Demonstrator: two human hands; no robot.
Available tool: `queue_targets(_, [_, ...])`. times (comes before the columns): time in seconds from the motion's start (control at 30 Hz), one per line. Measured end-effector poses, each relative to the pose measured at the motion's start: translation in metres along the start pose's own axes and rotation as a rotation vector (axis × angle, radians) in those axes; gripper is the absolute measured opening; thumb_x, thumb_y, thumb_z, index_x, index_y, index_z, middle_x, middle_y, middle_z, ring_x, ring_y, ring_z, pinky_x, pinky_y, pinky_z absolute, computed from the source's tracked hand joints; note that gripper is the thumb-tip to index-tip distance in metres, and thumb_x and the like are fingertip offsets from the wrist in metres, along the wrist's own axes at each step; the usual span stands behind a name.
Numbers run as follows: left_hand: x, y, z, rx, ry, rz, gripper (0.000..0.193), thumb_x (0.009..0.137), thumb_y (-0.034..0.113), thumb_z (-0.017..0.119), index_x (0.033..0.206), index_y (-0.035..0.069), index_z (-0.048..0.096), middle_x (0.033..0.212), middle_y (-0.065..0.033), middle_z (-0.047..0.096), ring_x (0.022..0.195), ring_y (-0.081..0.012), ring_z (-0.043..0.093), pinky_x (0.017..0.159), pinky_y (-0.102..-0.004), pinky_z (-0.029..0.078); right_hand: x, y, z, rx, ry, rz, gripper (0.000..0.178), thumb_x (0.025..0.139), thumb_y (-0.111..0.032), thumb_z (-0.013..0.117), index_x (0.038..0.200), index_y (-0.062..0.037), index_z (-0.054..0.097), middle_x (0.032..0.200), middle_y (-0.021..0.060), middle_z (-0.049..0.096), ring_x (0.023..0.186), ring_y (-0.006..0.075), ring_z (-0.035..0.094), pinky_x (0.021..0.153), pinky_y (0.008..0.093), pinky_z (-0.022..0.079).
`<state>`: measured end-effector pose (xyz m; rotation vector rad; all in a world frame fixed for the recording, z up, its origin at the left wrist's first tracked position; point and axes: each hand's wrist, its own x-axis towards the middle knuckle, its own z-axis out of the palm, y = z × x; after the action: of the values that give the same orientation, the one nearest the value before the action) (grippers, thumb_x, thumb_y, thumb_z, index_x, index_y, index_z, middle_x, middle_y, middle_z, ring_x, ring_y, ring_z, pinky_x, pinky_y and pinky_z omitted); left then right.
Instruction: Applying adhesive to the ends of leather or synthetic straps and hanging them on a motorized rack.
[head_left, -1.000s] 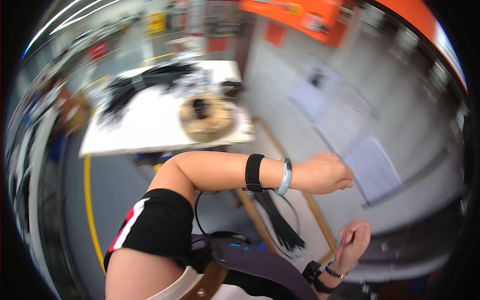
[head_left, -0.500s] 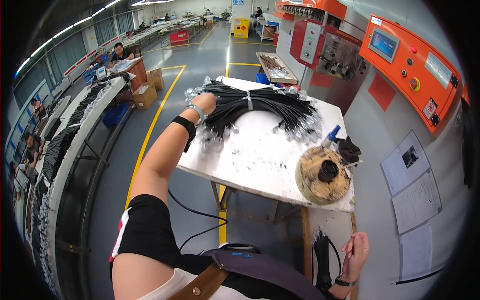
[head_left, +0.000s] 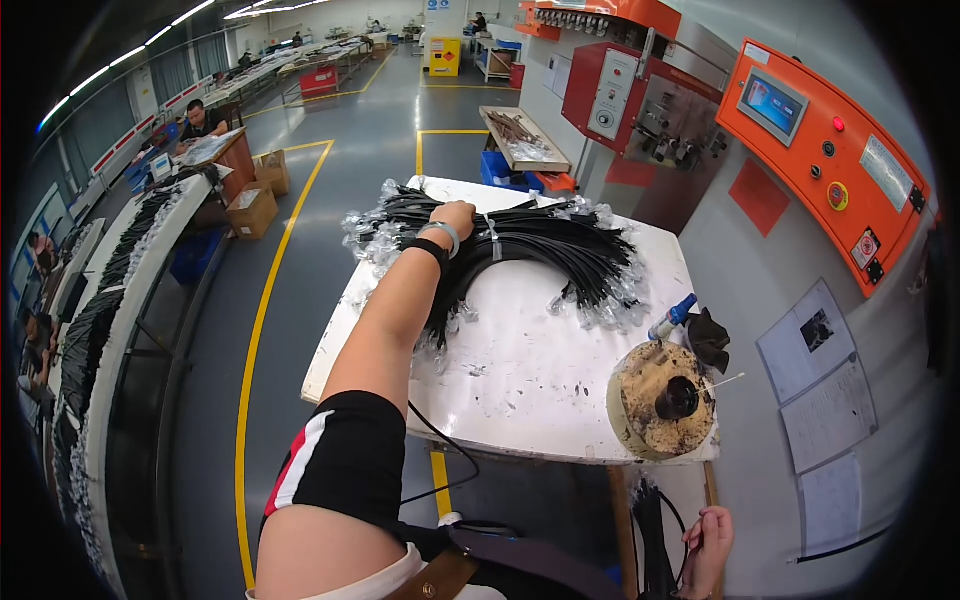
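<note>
A thick bundle of black cables (head_left: 560, 250) with clear plastic caps on its ends lies curved across the white table (head_left: 500, 380). A pale tie binds it at the middle. My left hand (head_left: 455, 218) is closed on the bundle's top, just left of the tie; its fingertips are hidden. Low at the right, below the table's edge, my right hand (head_left: 710, 540) has its fingers curled together. Whether they hold anything cannot be made out. Beside it hangs a smaller bunch of black cables (head_left: 653, 540), with one thin strand looping close to the fingers.
On the table's right stand a round tan block (head_left: 640, 400) with a black cup (head_left: 678, 398) and a blue-capped bottle (head_left: 672, 316). An orange control panel (head_left: 820, 150) juts from the right. A long cable-laden bench (head_left: 120, 290) runs along the left, with a co-worker (head_left: 203, 125) beyond.
My left hand has shifted right along the bundle, closer to the tie. My right hand sits lower, nearer the thin strand. The view has moved, bringing the table lower.
</note>
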<state>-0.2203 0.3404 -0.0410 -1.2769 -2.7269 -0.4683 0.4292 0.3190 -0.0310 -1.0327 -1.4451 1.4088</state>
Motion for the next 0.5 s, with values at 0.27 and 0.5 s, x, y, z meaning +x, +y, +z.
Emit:
queue_targets(0.27, [0.018, -0.014, 0.010, -0.076, 0.147, -0.062, 0.022, 0.082, 0.024, 0.054, 0.097, 0.010, 0.063, 0.106, -0.0139, 0.058, 0.096, -0.0312, 0.058, 0.082, -0.0388, 0.047, -0.003, -0.001, 0.008, -0.016, 0.026, 0.008, 0.013, 0.091, -0.016, 0.049, 0.089, -0.0036, 0.050, 0.057, -0.0016, 0.042, 0.049, 0.0052, 0.038, 0.050, 0.0210, 0.039])
queue_targets(0.5, [0.001, 0.005, -0.002, -0.018, 0.037, 0.084, 0.018, 0.074, 0.019, 0.061, 0.091, 0.013, 0.064, 0.100, -0.0113, 0.058, 0.095, -0.0283, 0.057, 0.082, -0.0376, 0.047, -0.002, 0.003, 0.012, -0.022, -0.014, 0.031, 0.012, 0.090, -0.016, 0.050, 0.090, -0.0032, 0.051, 0.059, -0.0007, 0.044, 0.051, 0.0057, 0.040, 0.052, 0.0211, 0.041])
